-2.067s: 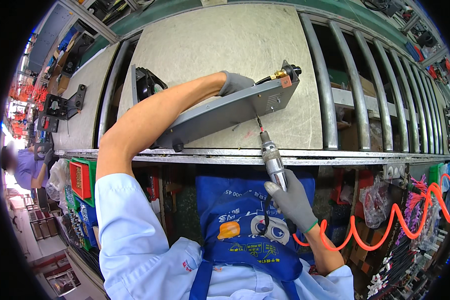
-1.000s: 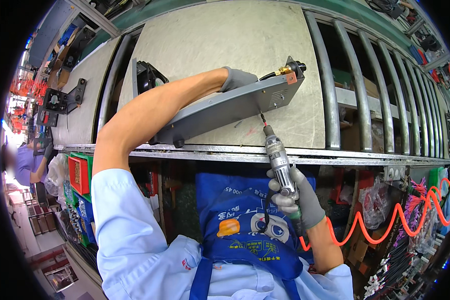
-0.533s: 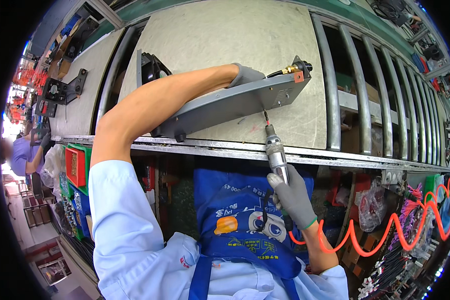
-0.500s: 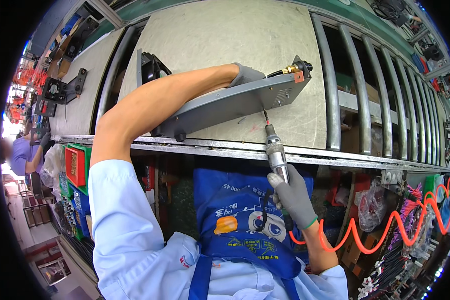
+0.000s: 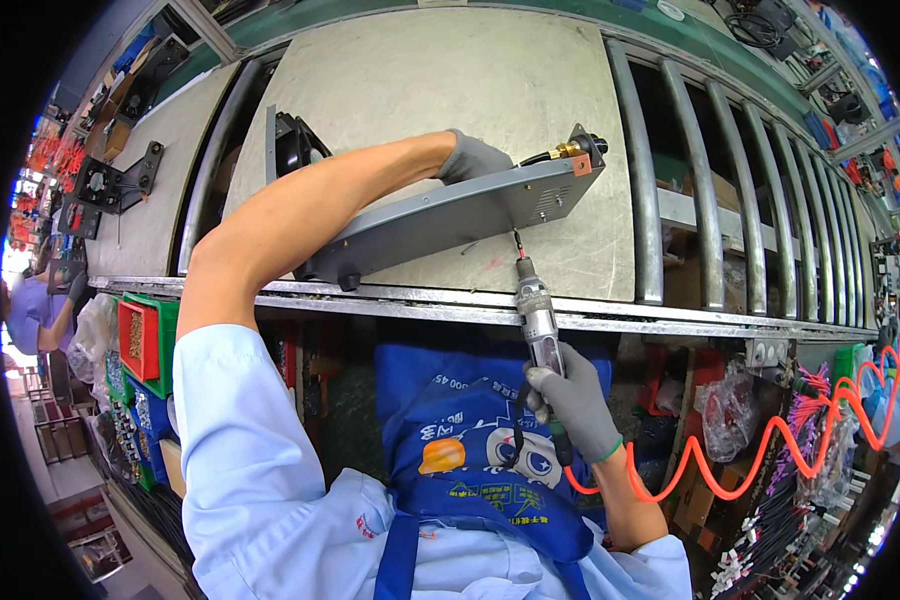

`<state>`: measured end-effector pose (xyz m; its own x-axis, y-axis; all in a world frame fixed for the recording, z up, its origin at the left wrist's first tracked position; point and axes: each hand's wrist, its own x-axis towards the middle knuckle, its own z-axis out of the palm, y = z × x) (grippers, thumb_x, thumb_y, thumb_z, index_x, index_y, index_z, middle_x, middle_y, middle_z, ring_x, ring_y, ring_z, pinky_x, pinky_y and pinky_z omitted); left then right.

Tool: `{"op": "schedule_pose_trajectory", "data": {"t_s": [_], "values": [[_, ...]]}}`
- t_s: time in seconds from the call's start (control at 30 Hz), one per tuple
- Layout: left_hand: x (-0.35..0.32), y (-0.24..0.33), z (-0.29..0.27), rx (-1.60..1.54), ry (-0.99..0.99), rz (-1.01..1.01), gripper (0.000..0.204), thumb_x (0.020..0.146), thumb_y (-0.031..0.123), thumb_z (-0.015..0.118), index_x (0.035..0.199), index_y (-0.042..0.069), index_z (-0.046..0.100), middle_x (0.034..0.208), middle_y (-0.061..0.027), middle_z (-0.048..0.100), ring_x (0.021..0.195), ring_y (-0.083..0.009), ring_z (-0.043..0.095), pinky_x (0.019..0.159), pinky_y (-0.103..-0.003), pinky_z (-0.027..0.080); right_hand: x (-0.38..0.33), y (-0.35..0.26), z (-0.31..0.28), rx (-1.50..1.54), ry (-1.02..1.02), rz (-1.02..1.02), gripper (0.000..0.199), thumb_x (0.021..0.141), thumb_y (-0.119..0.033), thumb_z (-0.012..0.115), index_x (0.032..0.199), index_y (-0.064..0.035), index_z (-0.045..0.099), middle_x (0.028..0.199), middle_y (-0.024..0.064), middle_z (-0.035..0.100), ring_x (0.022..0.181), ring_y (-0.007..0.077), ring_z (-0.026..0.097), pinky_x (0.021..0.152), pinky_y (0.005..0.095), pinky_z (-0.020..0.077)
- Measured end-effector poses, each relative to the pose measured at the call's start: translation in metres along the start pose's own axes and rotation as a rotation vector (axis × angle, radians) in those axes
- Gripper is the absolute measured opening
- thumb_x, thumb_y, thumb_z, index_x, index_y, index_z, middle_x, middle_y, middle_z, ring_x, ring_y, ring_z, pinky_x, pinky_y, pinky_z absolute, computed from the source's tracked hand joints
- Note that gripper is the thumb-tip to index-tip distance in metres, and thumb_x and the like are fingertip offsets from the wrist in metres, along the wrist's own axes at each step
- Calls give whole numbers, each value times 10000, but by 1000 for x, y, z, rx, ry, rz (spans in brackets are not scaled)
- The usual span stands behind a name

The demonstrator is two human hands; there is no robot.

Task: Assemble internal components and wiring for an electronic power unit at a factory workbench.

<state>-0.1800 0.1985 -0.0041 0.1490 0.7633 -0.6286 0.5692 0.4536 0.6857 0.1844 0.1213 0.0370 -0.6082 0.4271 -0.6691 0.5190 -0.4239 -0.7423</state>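
A grey sheet-metal housing (image 5: 440,228) stands tilted on the pale work board (image 5: 450,80). A black fan (image 5: 296,142) sits at its left end, and a brass fitting (image 5: 568,150) shows at the right end. My left hand (image 5: 475,157), in a grey glove, reaches over the top edge to the far side; its fingers are hidden behind the metal. In my gloved right hand (image 5: 575,400) is a pneumatic screwdriver (image 5: 538,320), gripped with the fingers wrapped round it. The bit points up at the housing's near face, its tip at or very close to the lower edge.
Metal rollers (image 5: 705,180) run along the right of the board. A coiled orange air hose (image 5: 740,480) trails rightward from the screwdriver. Parts bins (image 5: 140,340) stand at lower left. Another fan bracket (image 5: 115,185) lies on the board at far left, near another person (image 5: 40,310).
The whole scene has shifted slightly left in view. The housing and my left hand keep their relation. The screwdriver is still held at the housing's lower edge, slightly more upright.
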Motion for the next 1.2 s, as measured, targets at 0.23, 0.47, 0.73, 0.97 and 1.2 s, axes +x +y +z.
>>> {"op": "schedule_pose_trajectory", "data": {"t_s": [0.23,0.47,0.73,0.97,1.2], "values": [[-19,23,2,138,-27,31,403,860,192,652,1128,-108,676,964,-108,679,833,-173,573,678,-376,491,-1,4,1,165,-4,38,267,931,-128,594,1158,7,556,779,62,604,556,102,584,469,248,474],[-7,15,5,221,84,6,422,871,264,620,1131,-58,704,978,-148,705,819,-236,623,732,-404,492,-12,6,2,67,53,52,243,958,-168,602,1133,-2,575,713,56,586,535,112,588,461,262,467],[-3,11,5,219,81,-82,474,869,339,611,1141,-38,707,1047,-186,725,895,-246,653,777,-420,495,-8,14,-7,-233,187,20,317,927,-304,668,996,-1,609,716,72,599,531,132,594,492,314,478],[-19,21,2,198,23,7,374,852,240,626,1047,-62,731,908,-149,697,778,-215,593,667,-412,481,-8,14,-10,-309,197,39,353,844,-274,724,1009,19,617,763,96,642,562,148,624,546,326,509],[-17,21,1,314,7,-76,506,862,352,618,1193,-25,688,1107,-193,719,918,-296,664,806,-434,498,1,20,-11,-26,25,-60,368,891,-255,700,1115,12,582,714,49,619,568,132,621,532,278,512]]}}
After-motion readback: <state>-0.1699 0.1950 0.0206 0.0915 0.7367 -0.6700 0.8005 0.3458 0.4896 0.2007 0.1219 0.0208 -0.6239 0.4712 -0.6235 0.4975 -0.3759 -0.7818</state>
